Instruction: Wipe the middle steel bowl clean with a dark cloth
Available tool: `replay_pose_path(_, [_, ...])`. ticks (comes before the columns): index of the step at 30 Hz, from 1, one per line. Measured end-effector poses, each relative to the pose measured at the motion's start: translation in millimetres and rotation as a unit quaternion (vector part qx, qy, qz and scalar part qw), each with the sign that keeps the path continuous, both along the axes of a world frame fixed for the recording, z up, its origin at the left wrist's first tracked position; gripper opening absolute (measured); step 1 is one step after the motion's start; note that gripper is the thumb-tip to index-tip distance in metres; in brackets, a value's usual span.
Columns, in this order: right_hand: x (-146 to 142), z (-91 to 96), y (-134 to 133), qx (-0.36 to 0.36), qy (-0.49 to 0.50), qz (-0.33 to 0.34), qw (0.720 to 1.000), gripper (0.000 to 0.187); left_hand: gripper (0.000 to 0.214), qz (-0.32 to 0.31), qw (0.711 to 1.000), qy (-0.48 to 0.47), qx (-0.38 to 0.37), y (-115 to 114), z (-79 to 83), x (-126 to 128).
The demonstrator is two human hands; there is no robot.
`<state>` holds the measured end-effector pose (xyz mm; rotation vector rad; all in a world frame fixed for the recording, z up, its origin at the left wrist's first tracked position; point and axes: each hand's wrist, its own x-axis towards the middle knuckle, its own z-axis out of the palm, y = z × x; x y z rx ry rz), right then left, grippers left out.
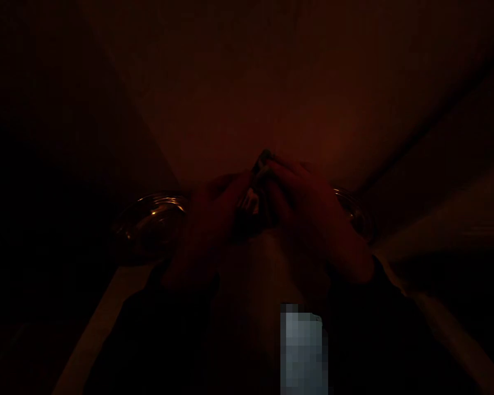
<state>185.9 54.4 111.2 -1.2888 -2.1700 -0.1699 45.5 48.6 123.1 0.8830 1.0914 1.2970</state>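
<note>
Bundle: held between left hand and right hand, apparently pinched in fingers of both. Judged light, soft and pliable from visible folds; too dark to tell slipperiness or fragility. Best taken by upper edge.

There are two grips, one left grip and one right grip, and two dark sleeves, one behind each grip. Shiny rounded metal shows in two places, one outside each grip; one object or two, I cannot tell. One pale pixelated patch is below the right grip. Between the grips, the small things are too dark for counting
</note>
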Motion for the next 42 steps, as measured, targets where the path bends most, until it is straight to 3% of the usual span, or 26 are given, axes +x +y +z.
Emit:
replay_pose_path(8, [-6.6, 0.5, -10.9, 0.055, -0.045, 0.040, 0.997, 0.041, 0.018, 0.032, 0.999, 0.001, 0.019, 0.4, 0.5, -0.3])
replay_pose_path(15, [6.9, 7.0, 0.0, -0.023, 0.006, -0.004, 1.000, 0.036, 0.019, 0.000, 0.999, 0.045, 0.003, -1.5, 4.9, 0.8])
replay_pose_path(21, [-1.0, 4.0, -11.4, 0.036, -0.042, 0.034, 0.998, 0.041, 0.021, 0.023, 0.999, 0.046, 0.015, 0.1, 1.6, -2.8])
replay_pose_path(28, [7.6, 5.7, -0.5, -0.037, 0.029, -0.004, 0.999, 0.036, 0.027, -0.010, 0.998, 0.056, 0.017, 0.1, 0.8, -1.5])
replay_pose_path(34, [-0.6, 1.9, -10.7, 0.037, -0.028, 0.021, 0.999, 0.042, 0.022, 0.009, 0.999, 0.050, 0.018, 0.6, 1.2, -4.2])
replay_pose_path(39, [7.1, 2.8, 1.7, -0.026, 0.039, -0.010, 0.999, 0.038, 0.024, -0.003, 0.998, 0.067, 0.018, -1.0, 4.9, -2.6])
replay_pose_path(42, [6.8, 4.6, -1.9, -0.025, 0.015, 0.001, 1.000, 0.039, 0.021, -0.007, 0.998, 0.069, 0.004, -1.2, 5.5, -2.5])
